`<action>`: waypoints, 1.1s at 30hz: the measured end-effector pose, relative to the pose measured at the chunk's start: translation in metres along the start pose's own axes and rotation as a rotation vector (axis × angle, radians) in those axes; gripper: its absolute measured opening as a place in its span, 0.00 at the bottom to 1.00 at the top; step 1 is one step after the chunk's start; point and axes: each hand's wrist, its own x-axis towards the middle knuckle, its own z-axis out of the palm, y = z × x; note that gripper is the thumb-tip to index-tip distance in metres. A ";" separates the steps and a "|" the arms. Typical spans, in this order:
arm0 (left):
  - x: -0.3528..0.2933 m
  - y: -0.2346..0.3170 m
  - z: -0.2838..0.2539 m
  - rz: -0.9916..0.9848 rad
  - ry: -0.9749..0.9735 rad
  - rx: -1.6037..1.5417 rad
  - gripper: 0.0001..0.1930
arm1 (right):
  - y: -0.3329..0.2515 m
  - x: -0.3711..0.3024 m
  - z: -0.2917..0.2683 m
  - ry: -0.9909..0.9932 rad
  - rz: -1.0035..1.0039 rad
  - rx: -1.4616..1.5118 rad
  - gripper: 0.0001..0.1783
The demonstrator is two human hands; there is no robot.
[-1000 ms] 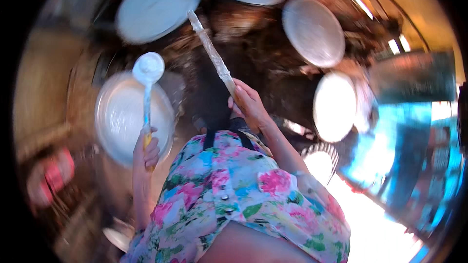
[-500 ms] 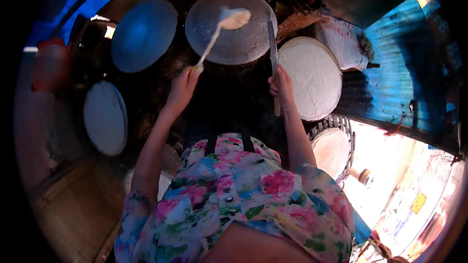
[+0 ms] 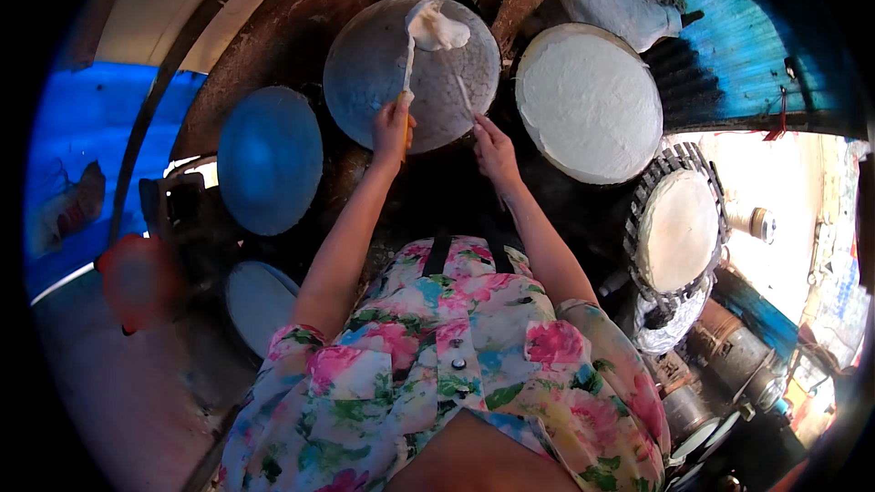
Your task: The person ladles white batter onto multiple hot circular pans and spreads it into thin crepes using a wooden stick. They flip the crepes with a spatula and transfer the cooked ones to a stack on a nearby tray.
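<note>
My left hand is closed around the handle of a batter-coated spatula, which points away from me. A thick white lump of batter covers its far end, over the upper part of a round grey griddle. Whether the lump rests on the griddle or hangs above it, I cannot tell. In my right hand is a long, thin, flat spatula, gripped midway. Its blade slants over the griddle's right half, below the batter, and its other end runs back along my wrist.
Right of the griddle is a round plate spread with white batter. Nearer on that side, a pale disc sits in a slatted basket rim. Two round lids lie to the left. Metal canisters stand at lower right.
The view has shifted, and both hands have drawn closer together. The flat spatula has tilted from nearly upright to slanting inward over the griddle. The batter lump remains on the left spatula's end.
</note>
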 end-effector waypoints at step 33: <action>-0.039 0.032 -0.030 -0.146 0.331 0.084 0.15 | -0.011 0.052 0.035 0.092 -0.308 -0.486 0.18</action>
